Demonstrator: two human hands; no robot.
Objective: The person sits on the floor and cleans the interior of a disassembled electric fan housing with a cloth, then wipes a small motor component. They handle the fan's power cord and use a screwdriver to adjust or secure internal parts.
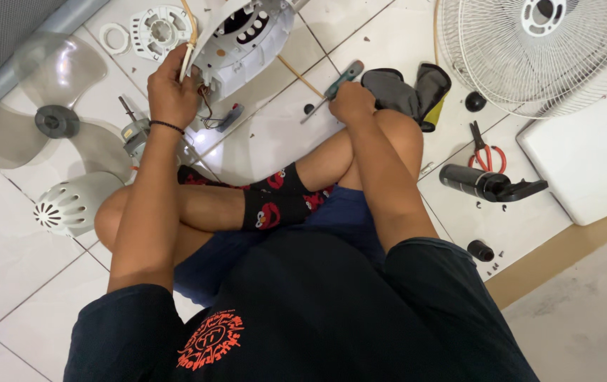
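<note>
On the floor | white fan housing (247, 39) is gripped by left hand (171, 88), tilted up to steady it | screwdriver (336, 83) is pinched by right hand (351, 101)

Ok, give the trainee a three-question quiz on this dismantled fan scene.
1. True or false: the left hand grips the white fan housing.
2. What does the right hand hold? A) red-handled pliers B) screwdriver C) fan blade
3. Fill in: the translucent fan blade lies on the ___ floor.

Key: 1 true. 2 B, the screwdriver; the pliers lie apart near the wire fan guard. 3 tiled.
</note>
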